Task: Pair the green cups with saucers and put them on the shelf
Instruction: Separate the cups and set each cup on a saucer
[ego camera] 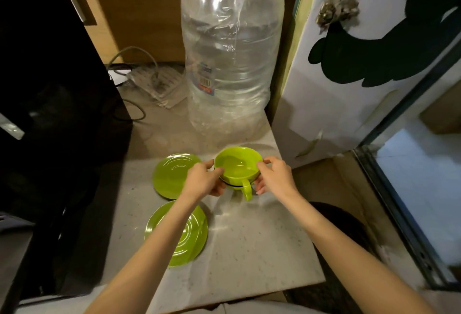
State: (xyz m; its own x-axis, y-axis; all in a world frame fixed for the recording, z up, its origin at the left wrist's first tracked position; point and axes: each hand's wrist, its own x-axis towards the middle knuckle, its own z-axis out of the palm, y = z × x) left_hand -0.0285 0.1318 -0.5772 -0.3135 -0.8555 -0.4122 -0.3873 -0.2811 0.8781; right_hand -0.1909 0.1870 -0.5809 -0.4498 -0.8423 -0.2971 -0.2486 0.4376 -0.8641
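Your two hands meet around a green cup point(238, 167) near the far right of a pale stone counter point(262, 246). Your left hand point(204, 180) has its fingers closed on the cup's left rim; your right hand point(273, 176) pinches the right rim, its lower fingers curled loose. The cup appears empty, its handle pointing towards you. A dark seam shows beneath it, so it may be nested in a second cup; I cannot tell for sure. Two green saucers lie bare to the left: a far saucer point(172, 176) just beside your left hand and a near saucer point(187, 238) under your left forearm. Lifting could drag a stuck lower cup up and drop it. A big clear water bottle point(230, 46) stands close behind, easy to knock.
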